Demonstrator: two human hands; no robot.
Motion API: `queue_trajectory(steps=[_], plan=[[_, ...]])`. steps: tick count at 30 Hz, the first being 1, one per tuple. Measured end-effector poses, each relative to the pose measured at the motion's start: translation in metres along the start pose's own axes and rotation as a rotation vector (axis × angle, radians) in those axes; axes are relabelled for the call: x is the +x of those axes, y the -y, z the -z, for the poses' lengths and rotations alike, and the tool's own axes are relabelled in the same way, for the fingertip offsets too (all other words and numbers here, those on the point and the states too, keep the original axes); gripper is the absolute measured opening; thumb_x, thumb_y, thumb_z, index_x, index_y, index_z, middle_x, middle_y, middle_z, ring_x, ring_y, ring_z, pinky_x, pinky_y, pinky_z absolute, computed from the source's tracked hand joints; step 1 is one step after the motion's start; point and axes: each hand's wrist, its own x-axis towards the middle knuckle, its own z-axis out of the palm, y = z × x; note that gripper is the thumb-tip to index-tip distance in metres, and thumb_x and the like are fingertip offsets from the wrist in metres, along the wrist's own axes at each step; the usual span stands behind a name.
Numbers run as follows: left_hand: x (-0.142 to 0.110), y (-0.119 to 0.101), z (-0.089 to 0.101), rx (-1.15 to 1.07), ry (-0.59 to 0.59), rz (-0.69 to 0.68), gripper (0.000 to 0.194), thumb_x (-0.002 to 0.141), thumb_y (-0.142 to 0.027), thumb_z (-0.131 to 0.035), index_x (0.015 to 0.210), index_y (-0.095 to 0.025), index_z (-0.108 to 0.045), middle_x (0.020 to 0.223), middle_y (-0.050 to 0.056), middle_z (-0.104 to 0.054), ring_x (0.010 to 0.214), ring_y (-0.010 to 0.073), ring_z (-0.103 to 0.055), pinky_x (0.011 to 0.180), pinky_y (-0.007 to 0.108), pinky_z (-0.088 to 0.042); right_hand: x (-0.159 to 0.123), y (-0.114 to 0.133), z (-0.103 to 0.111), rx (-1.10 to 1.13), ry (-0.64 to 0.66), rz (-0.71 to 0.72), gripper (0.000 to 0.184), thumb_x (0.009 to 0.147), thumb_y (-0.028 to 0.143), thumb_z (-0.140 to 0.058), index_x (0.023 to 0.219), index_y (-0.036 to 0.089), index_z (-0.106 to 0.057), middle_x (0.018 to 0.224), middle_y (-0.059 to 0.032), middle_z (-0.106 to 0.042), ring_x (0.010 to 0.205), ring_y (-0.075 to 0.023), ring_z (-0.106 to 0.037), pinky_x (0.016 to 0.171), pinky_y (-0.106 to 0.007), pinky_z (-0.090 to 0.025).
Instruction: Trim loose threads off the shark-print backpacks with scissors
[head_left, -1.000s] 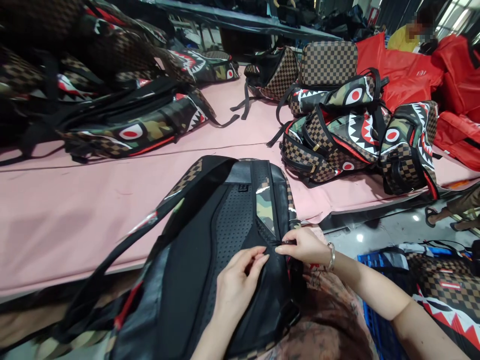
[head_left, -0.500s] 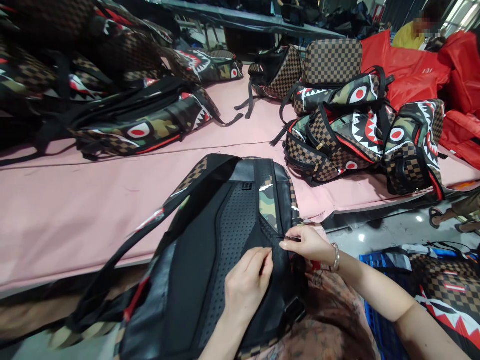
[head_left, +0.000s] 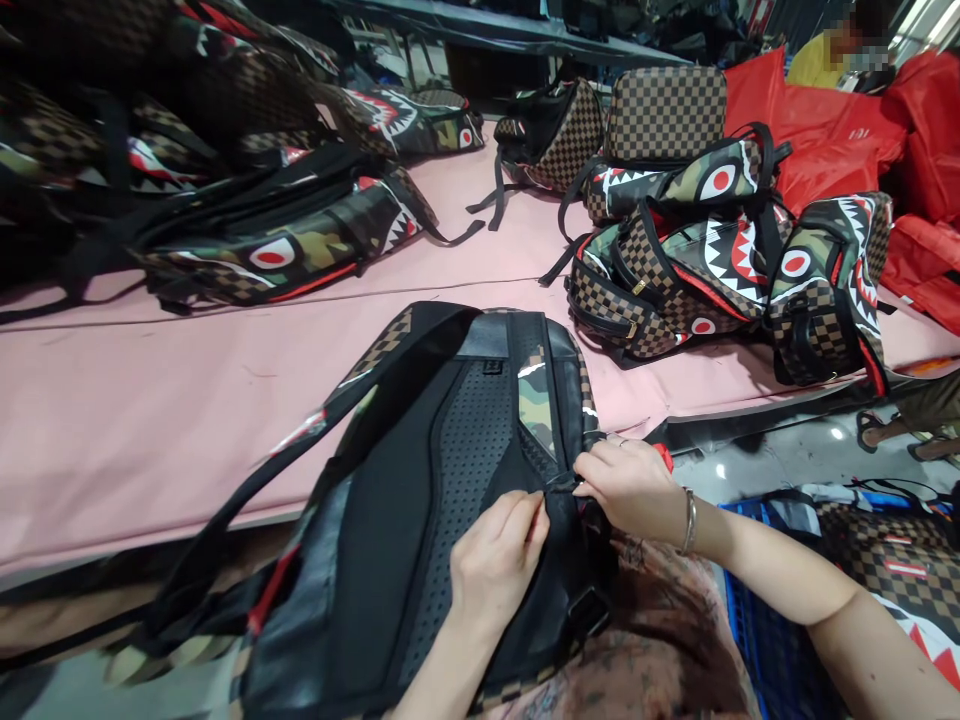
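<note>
A backpack (head_left: 375, 560) with a black padded back lies in front of me, back side up, its lower end hanging off the table edge. My left hand (head_left: 499, 560) is closed in a pinch at the lower end of its camouflage-trimmed shoulder strap (head_left: 536, 400). My right hand (head_left: 626, 485), with a bracelet on the wrist, pinches close by at the strap's right edge. Something thin and dark runs between the two sets of fingertips; what each holds is too small to make out. A bit of red (head_left: 664, 457) shows behind my right hand. A black buckle (head_left: 589, 610) hangs below.
The pink-covered table (head_left: 150, 400) carries a shark-print backpack (head_left: 277, 250) at left and more stacked bags (head_left: 675, 270) at right. Red bags (head_left: 832, 140) lie at far right, near a person in yellow (head_left: 814, 65). A blue crate (head_left: 757, 600) with bags stands on the floor.
My right hand has turned over, knuckles up, and drawn slightly right, with the bit of red coming into view behind it. My left hand stays nearly in place.
</note>
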Motion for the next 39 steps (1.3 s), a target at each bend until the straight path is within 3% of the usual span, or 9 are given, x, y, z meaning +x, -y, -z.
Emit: queue_trajectory(steps=[10,14,17,19,20,22,25,31,39], plan=[[0.005,-0.003,0.004,-0.107,-0.027,0.064,0.014,0.083,-0.021,-0.050,0.079,-0.019,-0.063,0.075,0.003,-0.068,0.067,0.0131,-0.064,0.066,0.022,-0.048,0.004,-0.009,-0.010,0.191,-0.005,-0.051,0.014,0.090,0.029,-0.049,0.082,0.018,-0.056,0.077,-0.0029,-0.060,0.076,-0.0161,-0.054,0.065,-0.026,-0.034],[0.004,-0.008,0.027,-0.445,-0.144,0.332,0.010,0.079,-0.021,-0.057,0.070,-0.019,-0.060,0.069,0.001,-0.062,0.064,0.0134,-0.059,0.063,0.025,-0.047,-0.024,-0.021,-0.006,0.637,-0.106,-0.214,0.014,0.089,0.029,-0.050,0.093,0.018,-0.056,0.083,-0.0016,-0.062,0.076,-0.0133,-0.056,0.070,-0.024,-0.040],[-0.004,-0.012,0.040,-0.868,-0.142,0.591,0.020,0.083,-0.024,-0.051,0.064,-0.021,-0.055,0.062,-0.002,-0.055,0.056,0.0116,-0.055,0.056,0.025,-0.047,-0.055,-0.015,-0.006,0.983,0.027,-0.264,0.033,0.077,0.039,-0.064,0.100,0.018,-0.056,0.086,-0.0013,-0.061,0.074,-0.0135,-0.057,0.065,-0.022,-0.043],[-0.012,-0.015,0.043,-1.032,-0.122,0.705,0.007,0.080,-0.028,-0.056,0.085,-0.024,-0.058,0.076,-0.001,-0.059,0.059,0.0122,-0.059,0.057,0.026,-0.051,-0.071,-0.003,-0.012,1.053,0.142,-0.308,0.045,0.063,0.042,-0.076,0.098,0.019,-0.060,0.083,0.0000,-0.062,0.072,-0.0140,-0.056,0.062,-0.022,-0.043],[-0.016,-0.017,0.043,-1.062,-0.091,0.745,0.025,0.077,-0.029,-0.060,0.101,-0.027,-0.056,0.086,0.000,-0.060,0.062,0.0129,-0.061,0.058,0.028,-0.053,-0.077,0.004,-0.016,1.055,0.175,-0.332,0.045,0.060,0.042,-0.078,0.095,0.019,-0.063,0.081,0.0007,-0.062,0.070,-0.0138,-0.056,0.061,-0.021,-0.042],[-0.024,-0.020,0.043,-1.083,0.043,0.807,0.049,0.072,-0.031,-0.065,0.118,-0.030,-0.048,0.097,0.003,-0.061,0.064,0.0143,-0.063,0.058,0.028,-0.056,-0.081,0.020,-0.026,1.066,0.173,-0.380,0.036,0.062,0.042,-0.076,0.088,0.019,-0.067,0.074,0.0015,-0.063,0.066,-0.0128,-0.056,0.059,-0.021,-0.041],[-0.032,-0.024,0.049,-1.048,0.190,0.869,0.037,0.073,-0.038,-0.063,0.107,-0.024,-0.059,0.084,0.003,-0.065,0.060,0.0153,-0.064,0.059,0.028,-0.057,-0.072,0.039,-0.036,1.185,0.045,-0.446,0.034,0.061,0.046,-0.075,0.076,0.017,-0.068,0.067,0.0016,-0.062,0.059,-0.0113,-0.053,0.055,-0.021,-0.041],[-0.035,-0.028,0.071,-0.768,0.026,0.871,0.024,0.067,-0.039,-0.067,0.086,-0.026,-0.071,0.084,0.002,-0.071,0.073,0.0190,-0.067,0.071,0.028,-0.056,-0.042,0.059,-0.030,1.292,-0.079,-0.405,0.039,0.054,0.053,-0.076,0.066,0.017,-0.067,0.057,0.0026,-0.056,0.053,-0.0103,-0.047,0.047,-0.019,-0.037],[-0.033,-0.021,0.079,-0.629,-0.037,0.687,0.018,0.068,-0.039,-0.067,0.082,-0.029,-0.073,0.094,0.003,-0.069,0.082,0.0192,-0.066,0.073,0.028,-0.055,-0.025,0.067,-0.017,1.090,-0.114,-0.169,0.025,0.071,0.042,-0.068,0.072,0.017,-0.066,0.063,0.0011,-0.062,0.057,-0.0109,-0.054,0.055,-0.020,-0.042]])
